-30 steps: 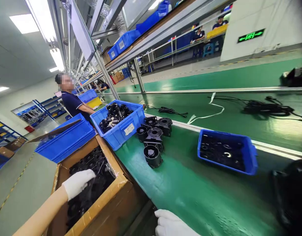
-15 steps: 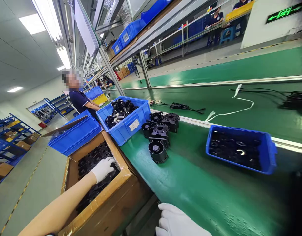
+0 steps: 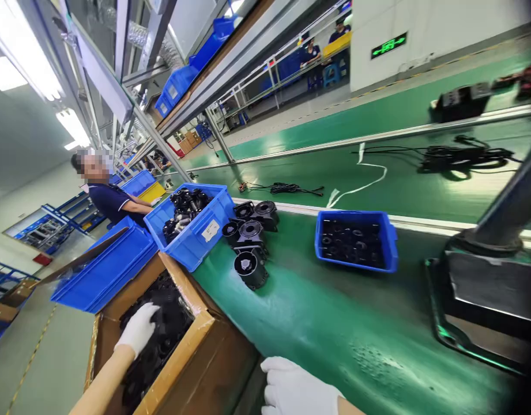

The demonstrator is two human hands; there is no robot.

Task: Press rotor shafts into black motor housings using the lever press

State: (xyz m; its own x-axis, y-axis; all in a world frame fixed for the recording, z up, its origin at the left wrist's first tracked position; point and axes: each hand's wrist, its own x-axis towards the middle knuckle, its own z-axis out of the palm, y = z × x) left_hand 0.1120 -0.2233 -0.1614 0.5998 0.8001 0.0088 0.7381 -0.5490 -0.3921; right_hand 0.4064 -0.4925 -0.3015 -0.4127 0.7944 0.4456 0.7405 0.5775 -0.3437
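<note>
The left hand, in a white glove, is reached down into a cardboard box at about 8 o'clock in the view, with the bare forearm running back toward 7 o'clock. Its fingers are curled over the black parts packed in the box; whether one is actually gripped cannot be told. The right hand, also gloved, is laid at 6 o'clock on the near edge of the green belt, palm down with fingers loosely spread and nothing held.

The box is stood against the belt's near edge, its flaps open. Just beyond it, at 10 o'clock, a large blue bin of black parts is set on the belt's edge, and a further blue bin lies beside the box. A cluster of black round housings is seen at 11 o'clock from the right hand, touching the large bin. A small blue tray is placed at 1 o'clock, well apart from the cluster. Open belt surface is left between the right hand and the tray. A metal stand occupies 3 o'clock. A co-worker is stationed farther along the line.
</note>
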